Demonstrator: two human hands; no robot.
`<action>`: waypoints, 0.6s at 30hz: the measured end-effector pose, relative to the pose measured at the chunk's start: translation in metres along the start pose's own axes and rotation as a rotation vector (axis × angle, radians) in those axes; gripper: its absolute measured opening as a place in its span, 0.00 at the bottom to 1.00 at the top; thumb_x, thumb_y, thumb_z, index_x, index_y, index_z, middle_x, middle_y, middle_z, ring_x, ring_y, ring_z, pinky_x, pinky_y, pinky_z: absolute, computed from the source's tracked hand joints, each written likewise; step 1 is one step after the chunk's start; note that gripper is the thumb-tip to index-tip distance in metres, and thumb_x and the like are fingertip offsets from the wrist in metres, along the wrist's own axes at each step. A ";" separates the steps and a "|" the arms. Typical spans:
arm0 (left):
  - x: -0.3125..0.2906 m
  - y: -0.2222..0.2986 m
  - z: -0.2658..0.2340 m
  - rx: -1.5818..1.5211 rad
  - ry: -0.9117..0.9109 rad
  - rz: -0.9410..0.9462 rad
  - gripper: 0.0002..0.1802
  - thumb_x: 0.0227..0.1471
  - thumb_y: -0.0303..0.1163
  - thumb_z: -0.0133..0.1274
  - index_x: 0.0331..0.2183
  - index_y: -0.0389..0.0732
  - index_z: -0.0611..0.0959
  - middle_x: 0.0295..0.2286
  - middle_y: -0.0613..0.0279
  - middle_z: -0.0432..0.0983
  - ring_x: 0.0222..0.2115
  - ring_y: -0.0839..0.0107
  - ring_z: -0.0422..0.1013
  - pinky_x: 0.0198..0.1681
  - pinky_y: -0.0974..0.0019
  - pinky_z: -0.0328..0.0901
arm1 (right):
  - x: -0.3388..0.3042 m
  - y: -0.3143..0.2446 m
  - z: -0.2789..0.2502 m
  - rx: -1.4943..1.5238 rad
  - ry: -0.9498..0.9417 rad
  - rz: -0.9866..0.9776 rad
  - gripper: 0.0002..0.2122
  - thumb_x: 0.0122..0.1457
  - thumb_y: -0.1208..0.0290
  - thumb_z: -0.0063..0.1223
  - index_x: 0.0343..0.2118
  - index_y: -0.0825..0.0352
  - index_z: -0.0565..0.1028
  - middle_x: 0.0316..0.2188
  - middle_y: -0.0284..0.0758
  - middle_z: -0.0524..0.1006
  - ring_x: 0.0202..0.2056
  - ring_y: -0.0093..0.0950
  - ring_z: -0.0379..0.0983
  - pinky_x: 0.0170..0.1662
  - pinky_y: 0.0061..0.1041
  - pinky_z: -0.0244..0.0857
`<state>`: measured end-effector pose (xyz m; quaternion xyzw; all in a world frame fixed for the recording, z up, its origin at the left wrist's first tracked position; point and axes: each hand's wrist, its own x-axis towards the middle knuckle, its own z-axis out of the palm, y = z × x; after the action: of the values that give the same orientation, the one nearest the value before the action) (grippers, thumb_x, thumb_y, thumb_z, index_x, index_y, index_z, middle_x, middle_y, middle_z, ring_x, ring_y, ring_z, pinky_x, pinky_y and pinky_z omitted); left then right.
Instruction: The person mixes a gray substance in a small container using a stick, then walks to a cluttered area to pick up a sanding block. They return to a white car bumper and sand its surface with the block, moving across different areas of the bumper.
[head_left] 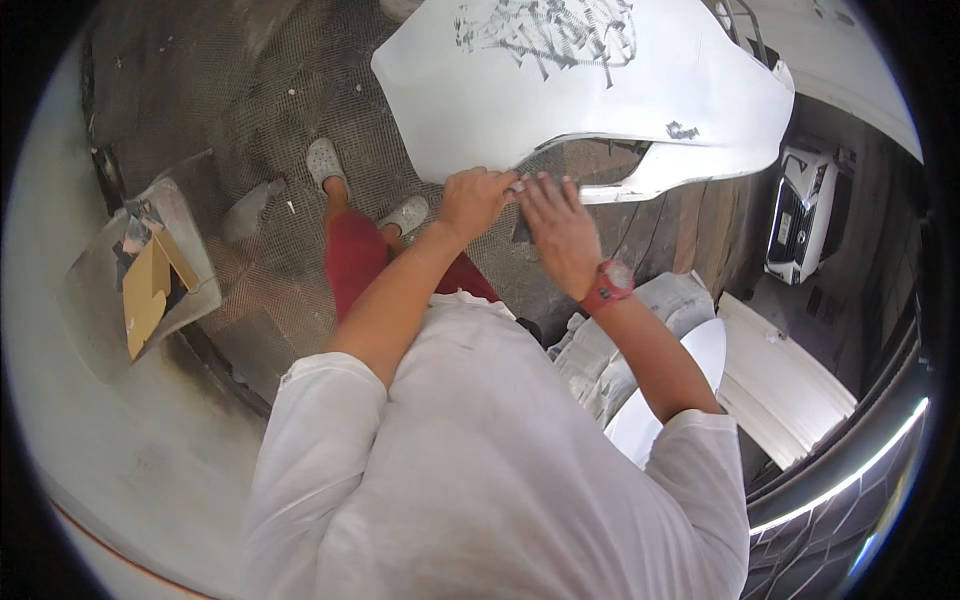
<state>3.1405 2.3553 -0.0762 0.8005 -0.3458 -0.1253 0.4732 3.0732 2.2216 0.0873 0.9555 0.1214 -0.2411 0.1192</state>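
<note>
A white car body panel [470, 100] lies ahead of me, its upper face smeared with dark grey patches. My left hand [475, 207] is closed at the near edge of the panel, fingertips curled on the rim beside a cut-out opening. Close to its right, my right hand [562, 238] reaches over the same edge with long fingers laid nearly straight. A dark flat piece that looks like sandpaper [522, 229] shows under the left side of this hand, between palm and panel; the rest of it is hidden.
Left of my legs, a pale board [205, 290] carries torn brown cardboard [148, 290]. White panels [775, 370] are stacked by my right side. A white car front [800, 215] stands farther right. Dark mesh [250, 110] covers the floor.
</note>
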 end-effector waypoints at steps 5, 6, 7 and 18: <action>-0.026 -0.005 -0.005 -0.162 0.060 -0.139 0.22 0.62 0.45 0.63 0.55 0.49 0.84 0.31 0.59 0.85 0.33 0.57 0.81 0.37 0.52 0.75 | -0.063 0.081 -0.029 -0.118 -0.180 -0.106 0.45 0.55 0.79 0.59 0.78 0.58 0.56 0.80 0.29 0.52 0.80 0.34 0.46 0.80 0.54 0.38; -0.038 -0.008 0.002 -0.206 0.057 -0.298 0.25 0.64 0.48 0.61 0.57 0.48 0.82 0.30 0.60 0.85 0.32 0.58 0.81 0.37 0.52 0.75 | -0.078 0.101 -0.020 -0.148 -0.179 -0.105 0.46 0.54 0.79 0.59 0.78 0.57 0.56 0.80 0.28 0.52 0.80 0.34 0.45 0.80 0.54 0.37; -0.050 -0.014 0.012 -0.252 0.048 -0.453 0.28 0.66 0.52 0.59 0.59 0.47 0.80 0.29 0.60 0.85 0.32 0.58 0.81 0.37 0.53 0.75 | -0.092 0.116 -0.008 -0.177 -0.181 -0.097 0.46 0.54 0.79 0.59 0.78 0.56 0.55 0.80 0.28 0.51 0.80 0.34 0.44 0.80 0.55 0.37; -0.018 -0.034 0.091 -1.922 0.036 -1.364 0.65 0.57 0.84 0.43 0.71 0.37 0.56 0.60 0.41 0.68 0.60 0.52 0.70 0.70 0.40 0.57 | -0.037 0.089 -0.017 -0.283 -0.101 -0.425 0.36 0.59 0.70 0.57 0.74 0.58 0.66 0.79 0.27 0.54 0.79 0.28 0.44 0.80 0.51 0.39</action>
<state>3.0943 2.3174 -0.1549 0.1363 0.3970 -0.5503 0.7218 3.0747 2.1360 0.1349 0.8691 0.3459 -0.2889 0.2040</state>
